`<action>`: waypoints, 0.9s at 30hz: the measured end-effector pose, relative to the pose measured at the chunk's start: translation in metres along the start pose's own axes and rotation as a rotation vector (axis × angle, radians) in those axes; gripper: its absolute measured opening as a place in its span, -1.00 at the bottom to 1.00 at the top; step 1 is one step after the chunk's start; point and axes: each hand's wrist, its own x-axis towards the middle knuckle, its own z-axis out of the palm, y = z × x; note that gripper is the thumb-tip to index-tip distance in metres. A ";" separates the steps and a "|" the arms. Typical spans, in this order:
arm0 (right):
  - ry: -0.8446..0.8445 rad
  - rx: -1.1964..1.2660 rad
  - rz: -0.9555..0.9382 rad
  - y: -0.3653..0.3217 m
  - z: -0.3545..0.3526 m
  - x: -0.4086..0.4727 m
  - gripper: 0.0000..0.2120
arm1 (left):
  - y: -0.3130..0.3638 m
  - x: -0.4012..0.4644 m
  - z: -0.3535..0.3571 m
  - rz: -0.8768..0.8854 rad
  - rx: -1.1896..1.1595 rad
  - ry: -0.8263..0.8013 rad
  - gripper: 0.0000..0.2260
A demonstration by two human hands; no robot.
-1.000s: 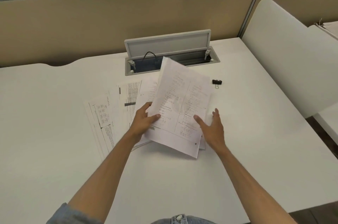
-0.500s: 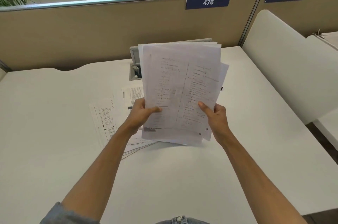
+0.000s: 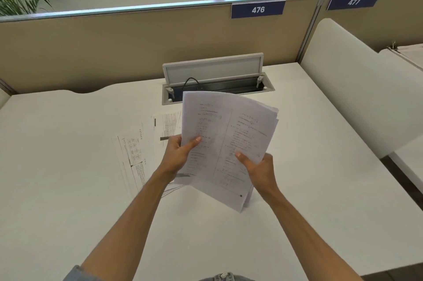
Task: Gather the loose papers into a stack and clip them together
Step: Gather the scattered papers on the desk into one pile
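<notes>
A stack of printed papers [image 3: 226, 134] is held up over the white desk [image 3: 68, 189], tilted with its lower corner toward the right. My left hand [image 3: 177, 154] grips its left edge with the thumb on the top sheet. My right hand [image 3: 258, 170] grips the lower right edge, thumb on top too. Two loose printed sheets [image 3: 135, 150] still lie flat on the desk to the left of the stack, partly under my left hand. The black binder clip is hidden behind the raised papers.
An open cable box [image 3: 215, 83] with a raised lid is set into the desk behind the papers. A beige partition [image 3: 114, 44] labelled 476 closes the back. A white side divider [image 3: 350, 88] bounds the desk on the right.
Both hands closed on the papers and lifted them upright off the desk, then lowered and tilted the stack to the right. The binder clip went out of sight behind it.
</notes>
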 end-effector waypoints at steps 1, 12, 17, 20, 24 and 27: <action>-0.005 -0.026 0.020 0.008 0.001 -0.004 -0.91 | -0.001 0.000 0.000 0.004 -0.005 0.019 -0.82; 0.199 -0.035 0.104 0.014 -0.011 0.010 -0.86 | -0.025 0.014 -0.010 -0.238 0.052 0.074 -0.81; 0.245 -0.085 0.214 0.024 -0.020 0.021 -0.70 | -0.059 0.029 -0.023 -0.369 0.459 0.287 -0.61; 0.260 -0.121 0.255 0.030 -0.024 0.022 -0.70 | -0.070 0.035 -0.025 -0.474 0.885 0.325 -0.33; 0.268 -0.159 0.278 0.035 -0.028 0.021 -0.71 | -0.069 0.040 -0.019 -0.483 1.055 0.364 -0.19; 0.275 -0.168 0.292 0.038 -0.031 0.021 -0.70 | -0.073 0.046 -0.015 -0.473 1.064 0.342 -0.20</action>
